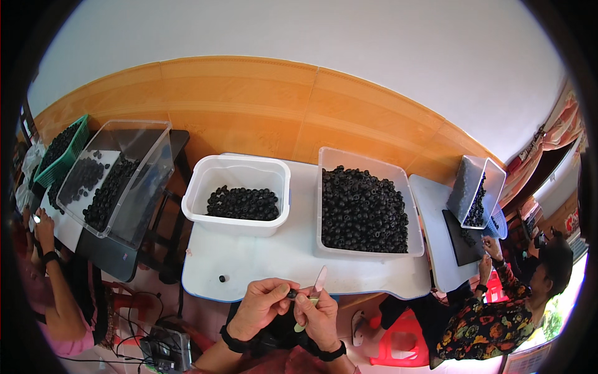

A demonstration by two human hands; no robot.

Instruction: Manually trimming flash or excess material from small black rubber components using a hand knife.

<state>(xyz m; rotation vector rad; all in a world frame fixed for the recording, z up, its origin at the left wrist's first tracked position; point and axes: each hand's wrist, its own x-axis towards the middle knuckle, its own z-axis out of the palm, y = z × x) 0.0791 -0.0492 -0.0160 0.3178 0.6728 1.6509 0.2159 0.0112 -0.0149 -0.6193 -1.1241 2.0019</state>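
Just past the table's front edge, my left hand (256,305) pinches a small round black part (292,293) between thumb and fingertips. Close against it, my right hand (321,319) is closed around a small knife (320,278) with a pale green handle, its blade pointing up and away. The right thumb sits beside the black part. One loose black part (222,278) lies near the table's front left. Beyond my hands stand a white tub (237,228) partly filled with such parts and, to its right, a larger translucent bin (322,206) heaped with them.
My white table (289,255) stands against an orange-tiled wall. At left, a person's hands work beside a clear bin (159,181) and a green basket (81,138). At right, another person (492,311) sits by a tilted bin (464,187). Cables (134,311) lie on the floor at lower left.
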